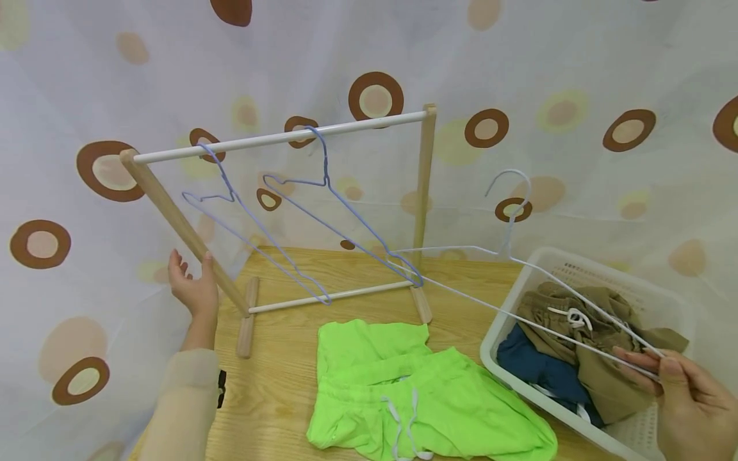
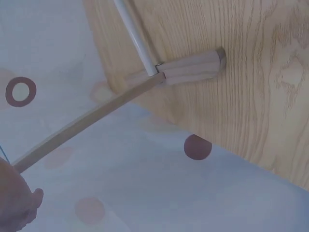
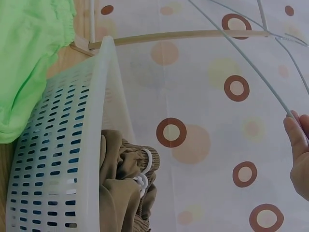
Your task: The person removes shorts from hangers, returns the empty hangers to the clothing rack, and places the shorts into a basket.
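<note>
In the head view my right hand (image 1: 694, 400) pinches one end of a pale wire hanger (image 1: 461, 296), which reaches leftward with its hook up. Its far end overlaps a blue hanger (image 1: 360, 221) on the rack's white top rail (image 1: 369, 123). Another blue hanger (image 1: 262, 227) hangs further left on that rail. My left hand (image 1: 195, 285) is beside the rack's left wooden post (image 1: 173, 214), fingers loosely bent and thumb up by the post. Bright green drawstring shorts (image 1: 392, 397) lie on the table before the rack.
A white perforated basket (image 1: 533, 400) stands at the right, below the held hanger. Inside are brown drawstring clothing (image 1: 611, 365) and a dark blue garment (image 1: 539, 358). A patterned curtain (image 1: 576, 77) hangs behind the wooden table (image 1: 271, 384).
</note>
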Action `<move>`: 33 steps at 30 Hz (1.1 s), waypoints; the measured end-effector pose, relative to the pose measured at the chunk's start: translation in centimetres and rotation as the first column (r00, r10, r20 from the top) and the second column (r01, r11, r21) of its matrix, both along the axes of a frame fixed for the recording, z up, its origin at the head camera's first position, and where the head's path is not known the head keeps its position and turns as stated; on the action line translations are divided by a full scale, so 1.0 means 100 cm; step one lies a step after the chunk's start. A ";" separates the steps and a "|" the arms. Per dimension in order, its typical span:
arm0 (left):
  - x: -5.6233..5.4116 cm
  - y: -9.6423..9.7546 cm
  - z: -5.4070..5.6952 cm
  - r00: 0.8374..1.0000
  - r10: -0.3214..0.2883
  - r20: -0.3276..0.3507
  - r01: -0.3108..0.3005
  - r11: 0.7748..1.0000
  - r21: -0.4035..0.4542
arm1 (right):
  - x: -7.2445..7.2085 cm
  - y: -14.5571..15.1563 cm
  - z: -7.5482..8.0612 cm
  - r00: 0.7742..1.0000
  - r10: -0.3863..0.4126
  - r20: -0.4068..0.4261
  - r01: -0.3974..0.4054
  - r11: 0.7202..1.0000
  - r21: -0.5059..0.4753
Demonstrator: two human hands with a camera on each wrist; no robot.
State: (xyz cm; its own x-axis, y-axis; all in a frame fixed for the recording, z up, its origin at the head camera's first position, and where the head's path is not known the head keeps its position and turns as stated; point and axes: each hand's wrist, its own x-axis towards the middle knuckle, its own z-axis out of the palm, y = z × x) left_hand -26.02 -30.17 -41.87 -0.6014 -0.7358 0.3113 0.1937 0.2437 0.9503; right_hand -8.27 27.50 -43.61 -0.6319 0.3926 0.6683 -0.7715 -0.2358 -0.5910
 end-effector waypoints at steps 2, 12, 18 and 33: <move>-0.002 -0.006 0.002 0.999 0.010 0.034 -0.011 1.000 0.016 | -0.002 -0.001 0.004 0.998 -0.050 0.032 0.050 0.999 0.011; -0.008 -0.013 0.000 0.994 0.006 0.108 -0.011 0.999 0.040 | -0.026 -0.026 0.026 0.998 -0.062 -0.009 0.062 0.998 0.007; -0.010 -0.014 -0.002 0.991 0.019 0.133 -0.020 1.000 0.005 | -0.049 -0.053 0.038 0.992 -0.103 -0.066 0.100 0.994 -0.046; -0.016 -0.011 -0.007 0.998 0.030 0.056 -0.026 0.998 -0.063 | -0.100 -0.107 0.055 0.961 -0.243 -0.131 0.240 0.970 -0.043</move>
